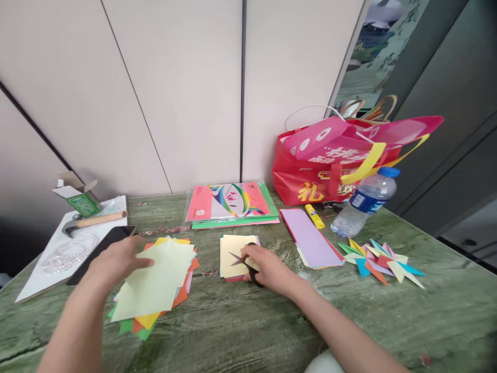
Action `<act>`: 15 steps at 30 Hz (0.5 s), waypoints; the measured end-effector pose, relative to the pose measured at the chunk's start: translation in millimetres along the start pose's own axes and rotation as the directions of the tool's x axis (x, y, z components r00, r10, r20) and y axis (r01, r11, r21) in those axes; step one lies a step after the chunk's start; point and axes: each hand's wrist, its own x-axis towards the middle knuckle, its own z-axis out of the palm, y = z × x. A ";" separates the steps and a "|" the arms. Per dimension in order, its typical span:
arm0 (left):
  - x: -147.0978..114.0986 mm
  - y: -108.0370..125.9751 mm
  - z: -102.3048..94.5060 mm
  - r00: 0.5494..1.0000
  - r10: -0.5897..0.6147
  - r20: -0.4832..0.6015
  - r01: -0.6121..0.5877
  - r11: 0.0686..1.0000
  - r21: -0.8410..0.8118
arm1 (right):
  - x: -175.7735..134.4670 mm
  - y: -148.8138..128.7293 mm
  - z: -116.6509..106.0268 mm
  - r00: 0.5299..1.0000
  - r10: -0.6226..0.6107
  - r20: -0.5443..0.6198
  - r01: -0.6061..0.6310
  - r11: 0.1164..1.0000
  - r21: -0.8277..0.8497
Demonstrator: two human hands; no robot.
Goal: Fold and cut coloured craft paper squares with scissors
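Note:
My right hand (269, 267) grips a pair of black-handled scissors (237, 258) with the blades parted. The blades lie over a small stack of cream-topped square paper (229, 243). At the left, my left hand (118, 259) hovers at the upper left edge of a fanned pile of larger coloured paper squares (159, 280), pale yellow-green on top. Its thumb and fingers are apart, the thumb over the top sheet; I cannot tell whether it touches. Strips of paper (312, 235), lilac on top, and several folded pointed paper pieces (382, 259) lie to the right.
Behind are a pink paper pack (229, 202), yellow glue stick (314, 216), water bottle (365, 202) and red bag (310, 166). At left, a dark phone (99, 254), wooden-handled tool (99, 219), clear beads (72, 254) and green box (79, 199) rest near a white board (33, 282).

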 end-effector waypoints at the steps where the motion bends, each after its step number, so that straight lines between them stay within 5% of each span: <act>1: -2.2 9.3 2.0 0.999 -0.008 -0.053 0.009 1.000 0.009 | 0.3 0.7 -0.2 1.000 0.006 -0.001 -0.006 1.000 0.006; 3: -8.9 31.4 8.0 0.996 0.024 -0.089 -0.026 0.999 -0.022 | 0.7 2.3 -0.4 1.000 0.023 -0.010 -0.022 0.999 0.027; 8: -25.3 77.8 31.1 0.968 0.247 0.040 -0.232 0.944 -0.235 | 1.6 4.5 -0.8 0.995 0.078 -0.068 -0.068 0.989 0.133; 15: -32.0 90.8 45.5 0.939 0.318 0.133 -0.223 0.854 -0.470 | 5.5 3.0 -4.4 0.954 0.169 -0.249 -0.073 0.933 0.353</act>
